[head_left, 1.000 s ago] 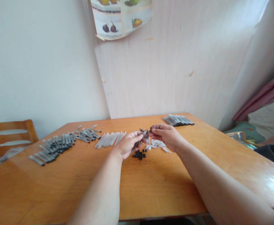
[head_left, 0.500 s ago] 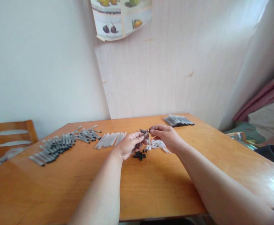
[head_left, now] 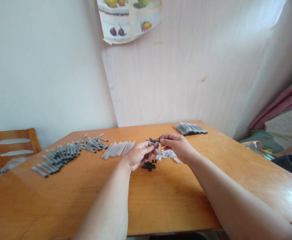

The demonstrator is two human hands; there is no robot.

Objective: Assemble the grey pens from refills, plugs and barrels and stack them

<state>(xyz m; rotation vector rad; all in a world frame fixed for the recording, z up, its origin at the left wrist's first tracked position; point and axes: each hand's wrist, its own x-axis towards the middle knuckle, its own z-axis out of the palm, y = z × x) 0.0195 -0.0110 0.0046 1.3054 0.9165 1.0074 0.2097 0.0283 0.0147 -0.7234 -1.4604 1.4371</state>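
Note:
My left hand (head_left: 139, 155) is closed around a slim greyish pen barrel (head_left: 155, 145), whose end points up to the right. At that end my right hand (head_left: 176, 145) pinches a tiny dark piece between thumb and forefinger; its exact kind is too small to make out. Just below the hands lies a small heap of short black plugs (head_left: 149, 166). Small white plastic parts (head_left: 169, 154) are scattered under my right hand. Behind the fingers, a cluster of small dark pieces (head_left: 153, 140) is partly hidden. Left of my left hand, white tubes (head_left: 117, 149) lie in a row.
Many grey pens with black ends (head_left: 58, 156) are spread over the left of the wooden table (head_left: 161, 206). Another bundle of such pens (head_left: 189, 128) lies at the far right edge. A wooden chair (head_left: 11, 145) stands at the left, with a wall behind the table.
My right fingertips have come slightly closer to the end of the pen barrel. Both arms otherwise keep nearly the same position.

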